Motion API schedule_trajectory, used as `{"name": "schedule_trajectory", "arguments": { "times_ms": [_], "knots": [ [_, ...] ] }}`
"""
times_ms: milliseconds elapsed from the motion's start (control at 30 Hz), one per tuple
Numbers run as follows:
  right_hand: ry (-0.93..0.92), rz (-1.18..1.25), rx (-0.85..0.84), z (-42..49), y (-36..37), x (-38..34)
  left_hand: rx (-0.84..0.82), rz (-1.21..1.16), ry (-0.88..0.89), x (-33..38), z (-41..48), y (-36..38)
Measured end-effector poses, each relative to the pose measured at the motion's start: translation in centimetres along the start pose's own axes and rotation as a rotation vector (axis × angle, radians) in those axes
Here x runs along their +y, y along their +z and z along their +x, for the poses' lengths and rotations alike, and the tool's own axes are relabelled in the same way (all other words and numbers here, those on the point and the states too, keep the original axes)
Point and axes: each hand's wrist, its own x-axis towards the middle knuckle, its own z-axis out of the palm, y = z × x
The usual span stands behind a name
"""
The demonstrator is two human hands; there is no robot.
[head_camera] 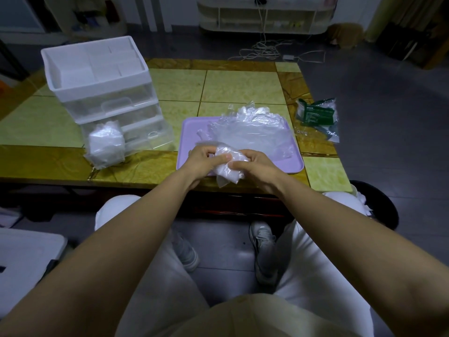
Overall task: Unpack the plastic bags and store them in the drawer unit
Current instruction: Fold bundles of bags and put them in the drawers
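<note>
While both hands, left hand (pixel 202 158) and right hand (pixel 252 164), pinch the crumpled plastic bag (pixel 227 166), it looks feather-light, limp, slippery — best gathered whole, not by an edge.

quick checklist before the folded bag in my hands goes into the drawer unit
1. Bag held: ok, left hand and right hand both pinch the crumpled plastic bag.
2. Bag compact: not ok, a loose tail hangs below the hands.
3. Drawer open: ok, bottom drawer of the drawer unit is pulled out.
4. Room in it: cannot tell, a bundle of bags fills its left side.
5. Path clear: ok, bare table lies between the purple tray and drawer.
6. More to do: yes, loose bags remain on the tray.
</note>
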Motion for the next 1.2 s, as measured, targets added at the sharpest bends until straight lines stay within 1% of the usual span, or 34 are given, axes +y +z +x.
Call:
{"name": "schedule_trajectory", "arguments": {
  "times_ms": [67,100,133,167,200,300,367,433,533,600,667,733,833,933,1033,1200],
  "knots": [
    [-0.004,-0.027,0.027,0.1,0.1,-0.3,0.091,0.125,0.014,-0.2,0.3,0.0],
    [-0.004,-0.017,0.046,0.1,0.1,-0.5,0.17,0.151,0.014,0.1,0.3,0.0],
    [-0.004,-0.005,0.064,0.1,0.1,-0.7,0.236,0.142,0.01,0.4,0.1,0.0],
    [0.001,0.006,0.077,0.2,0.1,-0.8,0.259,0.104,-0.001,0.6,0.2,-0.1],
    [0.007,0.012,0.083,0.2,0.1,-0.8,0.239,0.046,-0.022,0.7,0.2,-0.2],
    [0.028,0.02,0.075,0.6,0.4,-0.8,0.062,-0.134,-0.159,1.2,-0.4,-0.5],
    [0.049,0.028,0.091,1.0,0.8,-0.7,-0.014,-0.186,-0.178,1.1,-0.4,-0.5],
    [0.062,0.044,0.138,1.2,1.1,-0.7,0.01,-0.19,-0.155,0.8,-0.3,-0.3],
    [0.054,0.085,0.174,1.3,1.9,-0.8,0.116,-0.236,-0.171,0.4,0.3,-0.5],
    [0.067,0.164,0.134,1.3,2.4,-1.0,0.162,-0.248,-0.172,0.3,0.4,-0.8],
    [0.073,0.209,0.042,1.4,2.7,-1.2,0.189,-0.24,-0.158,0.2,0.6,-1.5],
    [0.082,0.202,-0.046,1.4,3.4,-1.8,0.209,-0.269,-0.157,0.2,0.5,-2.5],
    [0.109,0.197,-0.108,1.8,4.6,-2.6,0.253,-0.357,-0.165,0.4,0.3,-4.0],
    [0.128,0.232,-0.188,2.9,7.1,-3.8,0.355,-0.408,-0.146,0.9,0.0,-6.5],
    [0.092,0.234,-0.172,4.1,9.9,-5.2,0.426,-0.407,-0.109,1.5,-0.3,-9.3],
    [0.048,0.141,-0.103,6.9,14.5,-7.5,0.547,-0.279,-0.075,2.4,-0.5,-14.3]
  ]
}}
